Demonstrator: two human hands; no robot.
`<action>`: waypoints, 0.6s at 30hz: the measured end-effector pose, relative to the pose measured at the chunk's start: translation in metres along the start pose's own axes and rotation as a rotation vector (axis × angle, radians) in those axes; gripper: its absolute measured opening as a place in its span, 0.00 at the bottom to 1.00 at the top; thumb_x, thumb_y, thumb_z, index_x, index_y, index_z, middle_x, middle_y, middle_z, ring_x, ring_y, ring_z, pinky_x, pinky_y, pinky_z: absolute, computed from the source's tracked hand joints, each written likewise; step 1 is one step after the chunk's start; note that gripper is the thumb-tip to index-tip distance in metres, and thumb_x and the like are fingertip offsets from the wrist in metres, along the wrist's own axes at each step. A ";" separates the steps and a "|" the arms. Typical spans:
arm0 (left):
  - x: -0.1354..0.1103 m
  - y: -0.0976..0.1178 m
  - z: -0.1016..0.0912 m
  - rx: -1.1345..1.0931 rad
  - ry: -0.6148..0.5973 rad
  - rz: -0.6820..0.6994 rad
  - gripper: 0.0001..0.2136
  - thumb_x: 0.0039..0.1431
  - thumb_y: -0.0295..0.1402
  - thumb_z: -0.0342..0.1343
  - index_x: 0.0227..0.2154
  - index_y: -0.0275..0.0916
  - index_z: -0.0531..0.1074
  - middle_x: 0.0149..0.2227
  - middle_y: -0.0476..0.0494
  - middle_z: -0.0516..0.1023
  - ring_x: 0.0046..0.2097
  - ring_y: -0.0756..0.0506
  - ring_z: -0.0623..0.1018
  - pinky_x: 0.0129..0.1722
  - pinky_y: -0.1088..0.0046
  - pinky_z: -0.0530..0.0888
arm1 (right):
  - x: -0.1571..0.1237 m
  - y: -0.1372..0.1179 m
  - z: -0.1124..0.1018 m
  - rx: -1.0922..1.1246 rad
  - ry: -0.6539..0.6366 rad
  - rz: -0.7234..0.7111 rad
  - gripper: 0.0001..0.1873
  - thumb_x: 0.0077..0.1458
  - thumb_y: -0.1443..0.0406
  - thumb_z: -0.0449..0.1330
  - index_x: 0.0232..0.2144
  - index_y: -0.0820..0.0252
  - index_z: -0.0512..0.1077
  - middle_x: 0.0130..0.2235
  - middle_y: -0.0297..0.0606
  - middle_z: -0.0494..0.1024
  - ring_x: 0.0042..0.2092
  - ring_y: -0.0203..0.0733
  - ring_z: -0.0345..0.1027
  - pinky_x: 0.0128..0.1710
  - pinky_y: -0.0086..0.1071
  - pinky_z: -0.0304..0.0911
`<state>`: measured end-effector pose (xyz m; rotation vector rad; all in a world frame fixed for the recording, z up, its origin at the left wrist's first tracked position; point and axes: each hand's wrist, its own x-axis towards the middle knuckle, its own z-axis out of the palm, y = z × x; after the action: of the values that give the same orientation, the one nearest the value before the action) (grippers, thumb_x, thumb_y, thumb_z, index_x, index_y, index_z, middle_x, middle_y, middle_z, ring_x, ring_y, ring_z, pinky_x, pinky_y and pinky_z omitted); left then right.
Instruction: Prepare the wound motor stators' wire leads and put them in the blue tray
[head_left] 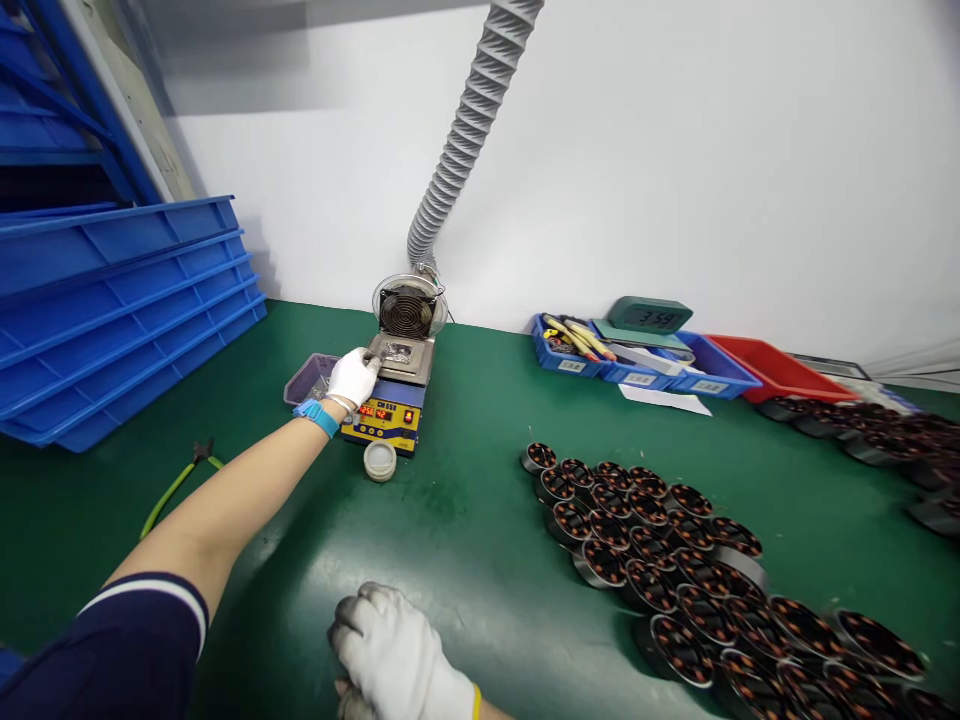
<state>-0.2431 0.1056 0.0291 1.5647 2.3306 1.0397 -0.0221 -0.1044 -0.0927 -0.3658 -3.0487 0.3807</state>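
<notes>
Head view: the gloved left hand (352,377) is stretched out to the small heater (397,390), far across the green surface (465,520). Its fingers are bunched at the left edge of the top plate, pinching something tiny or only touching, can't tell. The display is lit. The right hand (397,655) sits near, at the bottom edge, fingers curled under; whether it holds anything, can't tell. On the right, copper-wound coils (675,560) lie in rows, with none at the plate as far as shows. A white tub (379,461) stands just in front of the heater.
</notes>
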 end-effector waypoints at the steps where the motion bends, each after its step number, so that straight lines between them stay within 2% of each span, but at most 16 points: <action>1: 0.000 0.000 -0.001 0.003 0.009 0.005 0.14 0.67 0.42 0.55 0.44 0.35 0.74 0.44 0.40 0.79 0.47 0.43 0.79 0.51 0.58 0.75 | 0.000 0.000 -0.001 0.000 0.002 -0.003 0.25 0.47 0.46 0.66 0.38 0.58 0.73 0.40 0.38 0.75 0.38 0.48 0.67 0.34 0.39 0.69; 5: 0.008 -0.005 -0.007 0.029 0.036 0.005 0.15 0.67 0.42 0.54 0.46 0.35 0.74 0.47 0.39 0.79 0.49 0.42 0.78 0.53 0.57 0.73 | 0.000 -0.001 0.000 0.011 0.009 0.012 0.25 0.46 0.47 0.66 0.39 0.58 0.73 0.40 0.39 0.75 0.38 0.48 0.67 0.35 0.39 0.69; 11: 0.015 -0.018 -0.010 0.076 -0.039 0.015 0.15 0.65 0.44 0.56 0.41 0.36 0.75 0.42 0.41 0.79 0.46 0.43 0.79 0.50 0.58 0.75 | -0.001 0.000 0.004 0.024 0.038 0.009 0.26 0.44 0.47 0.67 0.38 0.59 0.73 0.40 0.39 0.75 0.38 0.48 0.68 0.34 0.38 0.69; 18: 0.013 -0.015 -0.005 0.058 -0.073 0.024 0.15 0.66 0.44 0.56 0.41 0.35 0.75 0.41 0.42 0.79 0.44 0.44 0.79 0.49 0.59 0.76 | -0.002 0.002 0.000 0.053 0.009 -0.001 0.25 0.47 0.47 0.65 0.40 0.59 0.72 0.43 0.40 0.76 0.40 0.47 0.68 0.35 0.37 0.69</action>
<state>-0.2622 0.1112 0.0268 1.6269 2.3189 0.9117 -0.0198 -0.1030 -0.0933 -0.3615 -3.0234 0.4576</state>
